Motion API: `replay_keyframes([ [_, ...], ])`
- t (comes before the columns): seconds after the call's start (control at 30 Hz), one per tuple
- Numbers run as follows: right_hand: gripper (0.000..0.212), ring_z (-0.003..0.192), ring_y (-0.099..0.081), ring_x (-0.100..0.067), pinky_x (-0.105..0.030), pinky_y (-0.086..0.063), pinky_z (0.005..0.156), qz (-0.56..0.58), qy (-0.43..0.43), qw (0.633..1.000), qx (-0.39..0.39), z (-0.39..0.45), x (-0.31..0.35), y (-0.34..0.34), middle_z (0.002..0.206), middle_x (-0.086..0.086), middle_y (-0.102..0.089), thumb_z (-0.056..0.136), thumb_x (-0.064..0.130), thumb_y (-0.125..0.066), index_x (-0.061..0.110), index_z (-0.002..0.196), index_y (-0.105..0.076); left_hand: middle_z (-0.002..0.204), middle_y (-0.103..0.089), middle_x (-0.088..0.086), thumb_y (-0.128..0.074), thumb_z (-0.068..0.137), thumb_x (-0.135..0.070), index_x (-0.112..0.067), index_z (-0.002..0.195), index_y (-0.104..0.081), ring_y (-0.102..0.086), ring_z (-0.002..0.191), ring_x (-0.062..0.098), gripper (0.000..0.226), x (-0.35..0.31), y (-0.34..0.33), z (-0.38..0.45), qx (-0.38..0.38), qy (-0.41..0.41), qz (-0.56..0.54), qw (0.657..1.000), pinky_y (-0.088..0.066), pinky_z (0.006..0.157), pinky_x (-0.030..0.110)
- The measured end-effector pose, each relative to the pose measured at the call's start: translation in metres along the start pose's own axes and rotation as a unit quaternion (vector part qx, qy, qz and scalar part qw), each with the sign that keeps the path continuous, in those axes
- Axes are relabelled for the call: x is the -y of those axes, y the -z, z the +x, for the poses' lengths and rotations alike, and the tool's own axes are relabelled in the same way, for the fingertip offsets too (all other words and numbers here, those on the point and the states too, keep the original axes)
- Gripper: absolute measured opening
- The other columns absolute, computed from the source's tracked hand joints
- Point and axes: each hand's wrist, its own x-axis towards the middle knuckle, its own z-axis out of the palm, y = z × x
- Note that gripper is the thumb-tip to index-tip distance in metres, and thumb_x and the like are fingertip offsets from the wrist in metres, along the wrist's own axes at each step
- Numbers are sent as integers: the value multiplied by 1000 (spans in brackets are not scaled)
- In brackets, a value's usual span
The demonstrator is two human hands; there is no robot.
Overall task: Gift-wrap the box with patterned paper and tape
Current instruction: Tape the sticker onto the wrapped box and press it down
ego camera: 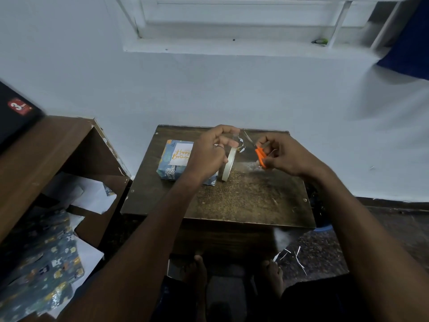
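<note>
Counted on the one small table [243,201]: one wrapped box [176,163], one roll of tape [228,165], one pair of scissors [260,156], two hands, left [206,154] and right [285,156].

Box [176,161] blue patterned paper; scissors [260,156] orange handles.

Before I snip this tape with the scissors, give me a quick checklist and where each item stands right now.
1. Tape strip pulled off the tape roll: ok, the left hand holds it up.
2. Scissors gripped: ok, in the right hand.
3. Blades around the strip: cannot tell, too blurred.
4. Left fingers away from the blades: cannot tell.
5. Wrapped box within reach: ok, on the table beside the roll.
6. Flap needing tape: cannot tell, hidden.
</note>
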Motion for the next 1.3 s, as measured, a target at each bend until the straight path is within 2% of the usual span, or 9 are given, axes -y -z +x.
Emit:
replay_keyframes([
  [0.2,39,76,-69,-7,-26,-57,74,-55,23,998,-6,-4,5,1,89,4,-73,71,7,-91,26,100,-74,100,-79,-8,-42,85,12,-28,125,-71,-61,56,5,63,-2,-4,-3,13,-19,17,1000,-58,71,51],
  [0.3,36,73,-65,-1,-26,-54,72,-76,43,996,-33,-3,8,-4,86,6,-72,73,7,-89,27,98,-74,104,-78,-11,-44,86,9,-33,125,-70,-63,60,1,63,-3,-7,-4,20,-30,33,999,-59,77,49],
  [0.43,31,69,-63,8,-10,-44,62,-88,50,994,-39,-4,11,-4,83,9,-70,77,4,-86,23,98,-75,115,-76,-8,-44,90,13,-29,127,-70,-64,63,-4,62,-5,-9,-5,25,-38,28,999,-58,71,35],
  [0.63,32,74,-62,2,-32,-52,71,-126,64,988,-65,-2,12,-7,82,11,-72,74,8,-86,26,100,-78,119,-73,-5,-44,92,13,-33,127,-70,-64,70,3,63,-2,-8,-2,23,-37,32,999,-54,69,25],
  [0.87,27,76,-64,-3,-30,-53,70,-161,79,980,-88,2,12,-8,81,11,-75,79,9,-84,28,100,-82,119,-73,-8,-46,96,10,-33,128,-68,-64,68,5,58,-3,-5,-2,23,-48,33,998,-54,62,23],
  [0.97,29,74,-61,3,-24,-48,69,-166,107,977,-84,1,10,-8,89,10,-75,79,14,-85,26,105,-81,103,-75,-10,-52,93,6,-40,130,-64,-66,69,8,60,2,-4,1,10,-48,53,997,-61,74,44],
  [1.13,41,73,-63,-2,-28,-53,73,-145,100,981,-76,3,10,-6,98,6,-74,69,13,-91,18,107,-77,100,-77,-15,-63,93,1,-29,141,-53,-62,71,-6,57,7,-5,4,-2,-40,52,998,-60,85,43],
  [1.23,30,70,-59,8,-10,-40,65,-137,94,982,-85,4,3,-4,89,6,-72,70,6,-89,14,96,-76,96,-78,-14,-70,95,-6,-26,145,-50,-66,82,-4,57,7,-3,4,-14,-32,32,999,-57,91,40],
  [1.3,14,64,-56,0,-21,-40,63,-181,77,978,-67,5,-3,-7,80,3,-71,77,8,-85,12,86,-75,92,-78,-12,-76,93,-10,-24,144,-51,-66,82,-6,59,5,-2,3,-22,-32,23,999,-54,90,37],
])
